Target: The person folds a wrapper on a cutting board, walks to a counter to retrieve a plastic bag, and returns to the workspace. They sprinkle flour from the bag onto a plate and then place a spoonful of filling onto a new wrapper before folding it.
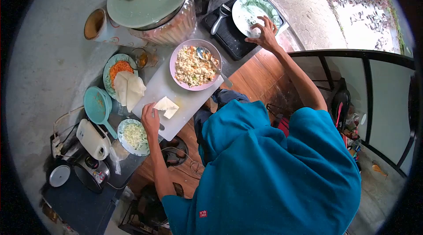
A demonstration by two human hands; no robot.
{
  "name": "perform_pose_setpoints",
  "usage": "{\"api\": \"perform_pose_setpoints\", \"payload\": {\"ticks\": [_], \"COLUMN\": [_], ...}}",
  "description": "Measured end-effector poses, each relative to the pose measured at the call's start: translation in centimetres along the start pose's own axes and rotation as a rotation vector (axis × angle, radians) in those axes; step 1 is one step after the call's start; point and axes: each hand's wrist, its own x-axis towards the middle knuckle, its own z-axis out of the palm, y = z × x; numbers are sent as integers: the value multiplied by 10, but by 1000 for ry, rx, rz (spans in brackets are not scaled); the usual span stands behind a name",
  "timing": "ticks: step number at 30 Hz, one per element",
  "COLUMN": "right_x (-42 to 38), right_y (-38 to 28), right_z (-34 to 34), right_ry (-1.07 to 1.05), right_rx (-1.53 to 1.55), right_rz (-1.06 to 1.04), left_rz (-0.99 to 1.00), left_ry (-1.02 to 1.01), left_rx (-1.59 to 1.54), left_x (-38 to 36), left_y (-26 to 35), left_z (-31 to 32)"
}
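The left hand [150, 120] touches the edge of the folded pale wrapper [168, 107] on the cutting board [189, 102]; whether it pinches, I cannot tell. The right hand [267, 39], fingers bent but apart, is at the smeared plate [247, 13].

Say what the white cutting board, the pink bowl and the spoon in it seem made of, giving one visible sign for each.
Cutting board: probably plastic, fairly matte; milky white, no wood grain.
Pink bowl: smooth plastic or glazed ceramic; its even colour leaves this open.
Spoon: likely metal, polished; silvery with bright glints.
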Motion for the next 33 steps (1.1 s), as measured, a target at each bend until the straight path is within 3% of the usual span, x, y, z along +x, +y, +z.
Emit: {"api": "perform_pose_setpoints", "payload": {"ticks": [3, 7, 9, 11, 13, 17, 19, 20, 23, 27, 33], "right_x": [3, 11, 26, 17, 14, 15, 19, 16, 5, -26, -77], "right_y": [-2, 19, 47, 41, 42, 42, 42, 42, -13, -122, -236], "right_z": [-6, 8, 9, 6, 7, -5, -8, -9, -28, -47, -15], "right_ry": [-3, 188, 44, 119, 148, 164, 103, 75, 203, -30, -313], "right_rx": [26, 257, 344, -87, -127, 31, 376, 549, 710, 1023, 1488], "right_rz": [96, 11, -4, 56, 56, 25, 160, 366, 362, 343, 360], "left_rz": [22, 68, 116, 98, 113, 127, 150, 149, 160, 175, 297], "left_ry": [2, 8, 30, 63, 25, 66, 74, 74, 71, 34, -50], "left_rx": [-11, -36, -54, -39, -17, -40, -76, -78, -94, -116, -52], "left_x": [3, 0, 4, 6, 9, 9, 9, 9, 10, 14, 13], "left_y": [-6, -17, -10, 1, -1, -1, -2, -2, -3, -4, -19], "left_z": [4, 7, 2, -4, -2, -2, -2, -2, 0, -4, -10]}}
